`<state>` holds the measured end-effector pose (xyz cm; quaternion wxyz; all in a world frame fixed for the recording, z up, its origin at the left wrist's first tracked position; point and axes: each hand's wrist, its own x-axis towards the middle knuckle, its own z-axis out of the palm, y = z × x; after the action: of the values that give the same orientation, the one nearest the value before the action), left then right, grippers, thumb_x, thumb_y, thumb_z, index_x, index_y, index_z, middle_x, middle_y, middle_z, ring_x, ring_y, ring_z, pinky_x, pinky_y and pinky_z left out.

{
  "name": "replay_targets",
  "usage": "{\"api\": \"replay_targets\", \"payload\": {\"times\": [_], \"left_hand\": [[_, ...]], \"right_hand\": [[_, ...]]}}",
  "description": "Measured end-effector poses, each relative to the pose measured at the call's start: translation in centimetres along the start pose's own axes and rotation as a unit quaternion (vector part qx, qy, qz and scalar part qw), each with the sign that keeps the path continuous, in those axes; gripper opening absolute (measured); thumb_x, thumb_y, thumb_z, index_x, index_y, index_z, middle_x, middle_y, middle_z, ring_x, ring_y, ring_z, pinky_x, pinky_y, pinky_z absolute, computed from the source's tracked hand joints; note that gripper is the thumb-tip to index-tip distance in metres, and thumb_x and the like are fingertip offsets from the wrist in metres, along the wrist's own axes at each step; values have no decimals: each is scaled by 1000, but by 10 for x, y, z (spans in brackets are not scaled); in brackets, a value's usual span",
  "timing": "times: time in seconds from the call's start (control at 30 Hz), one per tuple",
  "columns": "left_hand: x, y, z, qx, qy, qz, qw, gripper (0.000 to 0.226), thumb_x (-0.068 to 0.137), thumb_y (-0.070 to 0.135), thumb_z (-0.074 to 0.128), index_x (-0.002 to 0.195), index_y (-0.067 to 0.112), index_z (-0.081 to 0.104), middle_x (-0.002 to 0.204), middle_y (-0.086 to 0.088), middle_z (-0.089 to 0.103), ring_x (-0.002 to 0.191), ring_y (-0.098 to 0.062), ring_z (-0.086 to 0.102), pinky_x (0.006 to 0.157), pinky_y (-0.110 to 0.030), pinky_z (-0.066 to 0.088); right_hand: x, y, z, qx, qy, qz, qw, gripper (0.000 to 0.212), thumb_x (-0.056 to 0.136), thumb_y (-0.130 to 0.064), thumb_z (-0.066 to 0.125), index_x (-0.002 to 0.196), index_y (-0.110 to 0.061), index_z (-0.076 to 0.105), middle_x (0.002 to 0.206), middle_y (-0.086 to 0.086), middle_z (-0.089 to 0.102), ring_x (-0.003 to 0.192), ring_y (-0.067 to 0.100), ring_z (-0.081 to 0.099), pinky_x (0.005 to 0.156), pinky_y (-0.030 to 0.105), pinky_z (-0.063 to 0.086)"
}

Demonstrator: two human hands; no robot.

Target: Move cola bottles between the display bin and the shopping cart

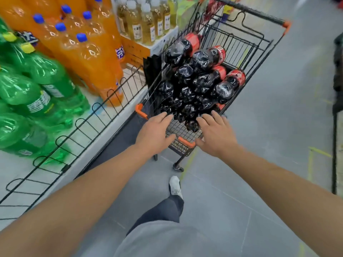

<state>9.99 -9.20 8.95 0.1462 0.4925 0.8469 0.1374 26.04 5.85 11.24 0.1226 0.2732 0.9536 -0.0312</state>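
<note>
Several dark cola bottles [196, 84] with red labels lie piled in a black wire shopping cart [246, 47] with orange corners. Their bottoms face me. My left hand [154, 132] reaches over the cart's near left corner, fingers straight and spread, holding nothing. My right hand [215, 134] hovers over the near edge, fingers spread too, its tips close to the nearest bottles. The display bin [78, 127] with a low black wire rail runs along the left.
Green soda bottles [35, 93] and orange soda bottles [89, 52] stand in the bin. Pale yellow drinks [146, 21] fill a shelf behind. My leg and white shoe [175, 186] stand on grey floor by the cart's wheel [178, 167].
</note>
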Motion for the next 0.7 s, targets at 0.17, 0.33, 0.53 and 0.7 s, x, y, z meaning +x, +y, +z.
{"api": "replay_targets", "payload": {"times": [0.17, 0.33, 0.53, 0.7], "left_hand": [[107, 29, -8, -19, -1, 17, 1000, 72, 99, 43, 56, 159, 22, 23, 166, -3, 21, 150, -27, 23, 119, -37, 24], [198, 47, -26, -25, 9, 20, 999, 73, 98, 45, 58, 159, 24, 24, 165, -2, 22, 149, -26, 25, 120, -38, 25], [287, 64, -38, -33, 30, -1, 999, 75, 97, 46, 58, 159, 22, 24, 165, -4, 21, 149, -26, 26, 119, -40, 30], [357, 82, -30, -45, 59, -47, 996, 78, 94, 43, 62, 159, 18, 25, 165, -7, 20, 151, -27, 21, 121, -40, 25]], "right_hand": [[68, 74, -23, 13, -7, 35, 999, 77, 100, -52, 53, 162, -21, 20, 169, 3, 20, 159, 32, 5, 129, 49, 6], [130, 130, -51, 36, 4, 65, 997, 76, 100, -51, 52, 162, -21, 22, 169, 3, 22, 159, 32, 8, 129, 48, 10], [205, 192, -71, 66, 23, 69, 995, 78, 98, -51, 55, 161, -17, 25, 166, 7, 28, 156, 32, 16, 128, 48, 16], [282, 246, -70, 108, 41, 45, 992, 76, 93, -51, 60, 155, -12, 39, 157, 11, 43, 148, 32, 33, 125, 45, 24]]}}
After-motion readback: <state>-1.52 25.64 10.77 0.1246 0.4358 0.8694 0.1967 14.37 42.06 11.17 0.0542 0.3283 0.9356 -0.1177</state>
